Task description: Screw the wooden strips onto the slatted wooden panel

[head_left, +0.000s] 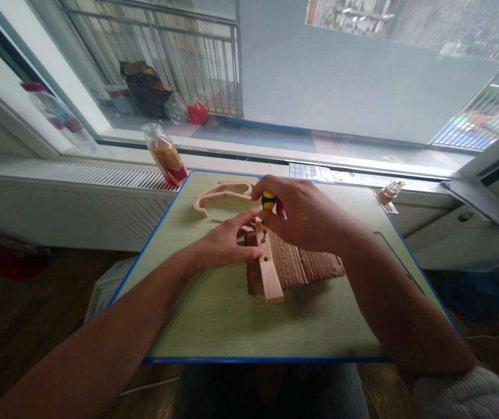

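Observation:
A slatted wooden assembly (pixel 302 265) lies on the small table (pixel 214 326), with a pale wooden bar (pixel 269 273) across its left end. My right hand (pixel 306 215) is closed round a yellow-and-black screwdriver (pixel 267 202), held upright with its tip on the bar. My left hand (pixel 227 241) rests on the table, fingers pressed together against the bar's left side. A curved wooden piece (pixel 221 195) lies behind my hands. A loose screw (pixel 217 220) sits near it.
A plastic bottle (pixel 165 156) with a red label leans at the table's back left corner. A small clear bottle (pixel 391 191) lies on the windowsill at the right. The radiator cover (pixel 79 174) runs along the left, under the window.

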`<move>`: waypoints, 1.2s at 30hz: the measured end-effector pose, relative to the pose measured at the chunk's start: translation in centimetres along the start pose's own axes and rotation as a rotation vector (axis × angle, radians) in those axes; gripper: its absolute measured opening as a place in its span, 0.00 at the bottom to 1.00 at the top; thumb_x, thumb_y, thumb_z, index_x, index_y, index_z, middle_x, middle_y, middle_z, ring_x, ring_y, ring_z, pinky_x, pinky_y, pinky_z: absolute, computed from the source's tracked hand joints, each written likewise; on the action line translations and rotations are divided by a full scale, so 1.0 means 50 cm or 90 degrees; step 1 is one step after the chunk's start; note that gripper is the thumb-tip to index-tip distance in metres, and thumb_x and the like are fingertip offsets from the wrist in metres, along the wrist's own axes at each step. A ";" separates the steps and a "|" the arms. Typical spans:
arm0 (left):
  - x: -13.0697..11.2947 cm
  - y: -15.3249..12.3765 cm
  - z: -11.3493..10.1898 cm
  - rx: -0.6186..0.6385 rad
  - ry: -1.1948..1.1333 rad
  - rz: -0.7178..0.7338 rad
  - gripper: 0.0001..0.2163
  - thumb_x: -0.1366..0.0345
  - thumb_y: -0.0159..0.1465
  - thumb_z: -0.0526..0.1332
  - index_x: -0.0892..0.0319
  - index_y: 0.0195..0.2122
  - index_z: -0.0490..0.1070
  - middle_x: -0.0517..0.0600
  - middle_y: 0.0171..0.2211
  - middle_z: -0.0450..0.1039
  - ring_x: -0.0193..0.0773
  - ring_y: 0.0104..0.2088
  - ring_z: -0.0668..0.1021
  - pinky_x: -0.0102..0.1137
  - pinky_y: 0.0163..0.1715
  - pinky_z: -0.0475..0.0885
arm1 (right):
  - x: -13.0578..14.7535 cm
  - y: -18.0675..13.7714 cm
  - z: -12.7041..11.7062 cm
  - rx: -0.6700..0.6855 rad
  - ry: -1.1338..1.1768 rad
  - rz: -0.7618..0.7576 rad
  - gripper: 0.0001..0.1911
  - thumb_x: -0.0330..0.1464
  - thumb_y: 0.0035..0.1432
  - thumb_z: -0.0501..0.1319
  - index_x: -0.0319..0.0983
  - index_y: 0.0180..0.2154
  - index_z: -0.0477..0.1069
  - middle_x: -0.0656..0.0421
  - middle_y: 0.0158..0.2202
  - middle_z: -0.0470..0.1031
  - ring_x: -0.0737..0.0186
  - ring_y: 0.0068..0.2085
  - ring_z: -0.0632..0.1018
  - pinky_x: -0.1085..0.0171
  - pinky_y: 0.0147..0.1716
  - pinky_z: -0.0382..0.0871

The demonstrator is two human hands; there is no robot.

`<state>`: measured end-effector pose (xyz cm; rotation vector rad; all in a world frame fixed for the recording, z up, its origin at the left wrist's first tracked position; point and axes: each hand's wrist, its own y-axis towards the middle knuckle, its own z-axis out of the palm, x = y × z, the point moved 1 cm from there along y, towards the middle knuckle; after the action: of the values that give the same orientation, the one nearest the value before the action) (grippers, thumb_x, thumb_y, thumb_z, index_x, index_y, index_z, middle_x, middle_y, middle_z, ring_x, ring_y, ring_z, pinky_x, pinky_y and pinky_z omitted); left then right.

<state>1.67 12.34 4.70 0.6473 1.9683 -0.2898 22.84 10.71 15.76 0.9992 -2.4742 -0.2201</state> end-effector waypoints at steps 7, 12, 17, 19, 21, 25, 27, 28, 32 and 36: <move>0.002 0.001 -0.001 0.005 -0.003 0.005 0.35 0.55 0.61 0.74 0.53 0.68 0.67 0.54 0.59 0.78 0.52 0.58 0.81 0.46 0.61 0.77 | -0.003 0.008 0.015 -0.009 -0.101 0.072 0.12 0.37 0.70 0.58 0.39 0.51 0.72 0.51 0.37 0.82 0.56 0.34 0.75 0.59 0.33 0.56; 0.010 0.001 -0.001 0.007 0.001 0.002 0.35 0.56 0.61 0.74 0.53 0.69 0.67 0.55 0.62 0.76 0.52 0.61 0.79 0.48 0.65 0.74 | -0.006 0.000 0.001 0.021 -0.053 0.045 0.10 0.37 0.67 0.60 0.40 0.47 0.73 0.52 0.38 0.82 0.59 0.34 0.74 0.60 0.32 0.58; 0.017 0.003 0.000 0.008 -0.010 0.005 0.38 0.56 0.62 0.74 0.52 0.72 0.65 0.56 0.65 0.74 0.52 0.62 0.79 0.49 0.66 0.74 | -0.006 -0.008 -0.018 0.041 0.015 0.006 0.12 0.30 0.60 0.61 0.40 0.46 0.75 0.56 0.39 0.82 0.61 0.35 0.75 0.61 0.34 0.61; 0.016 0.003 0.000 0.008 -0.016 0.006 0.38 0.56 0.62 0.74 0.52 0.72 0.65 0.56 0.64 0.75 0.52 0.62 0.79 0.48 0.66 0.74 | -0.004 -0.007 -0.017 0.028 0.011 0.004 0.11 0.31 0.61 0.61 0.41 0.46 0.75 0.56 0.39 0.82 0.61 0.35 0.75 0.61 0.35 0.61; 0.013 0.003 0.000 0.014 -0.020 0.014 0.37 0.57 0.62 0.74 0.52 0.71 0.66 0.56 0.63 0.76 0.52 0.62 0.79 0.47 0.65 0.75 | -0.003 -0.004 -0.010 0.010 -0.018 0.022 0.08 0.35 0.64 0.61 0.41 0.43 0.75 0.57 0.36 0.81 0.61 0.34 0.74 0.60 0.34 0.59; 0.012 0.002 -0.001 0.012 -0.014 0.019 0.36 0.56 0.62 0.74 0.52 0.71 0.66 0.55 0.61 0.77 0.52 0.60 0.80 0.47 0.63 0.76 | -0.001 0.003 0.008 -0.017 -0.097 0.077 0.09 0.40 0.67 0.61 0.42 0.42 0.74 0.57 0.30 0.78 0.60 0.29 0.69 0.59 0.31 0.53; 0.012 0.001 -0.001 0.008 -0.004 0.012 0.36 0.55 0.62 0.74 0.52 0.70 0.66 0.55 0.60 0.78 0.52 0.60 0.80 0.47 0.63 0.76 | -0.001 0.005 0.012 -0.016 -0.123 0.089 0.10 0.40 0.67 0.60 0.42 0.45 0.74 0.54 0.32 0.79 0.59 0.29 0.70 0.58 0.31 0.51; 0.012 0.001 -0.002 0.008 0.002 0.009 0.35 0.55 0.62 0.74 0.52 0.69 0.67 0.55 0.60 0.78 0.52 0.59 0.80 0.47 0.63 0.76 | -0.002 0.004 0.013 -0.011 -0.128 0.093 0.11 0.40 0.68 0.60 0.41 0.46 0.73 0.53 0.33 0.80 0.58 0.30 0.71 0.58 0.31 0.52; 0.011 0.001 -0.002 0.008 0.005 0.002 0.36 0.56 0.61 0.74 0.52 0.69 0.66 0.56 0.62 0.76 0.53 0.61 0.80 0.47 0.64 0.76 | -0.005 0.001 0.008 0.020 -0.058 0.057 0.12 0.38 0.67 0.59 0.39 0.49 0.72 0.51 0.39 0.81 0.58 0.34 0.73 0.59 0.32 0.57; 0.010 0.002 0.000 0.006 -0.003 -0.004 0.36 0.56 0.61 0.75 0.53 0.69 0.66 0.56 0.62 0.76 0.53 0.62 0.79 0.48 0.64 0.76 | -0.008 -0.001 0.005 0.024 0.050 0.018 0.14 0.34 0.66 0.59 0.38 0.51 0.71 0.53 0.41 0.81 0.60 0.36 0.74 0.60 0.35 0.63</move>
<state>1.55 12.59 4.28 0.6456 1.9667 -0.3048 23.00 10.95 15.40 0.9683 -2.4280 -0.1235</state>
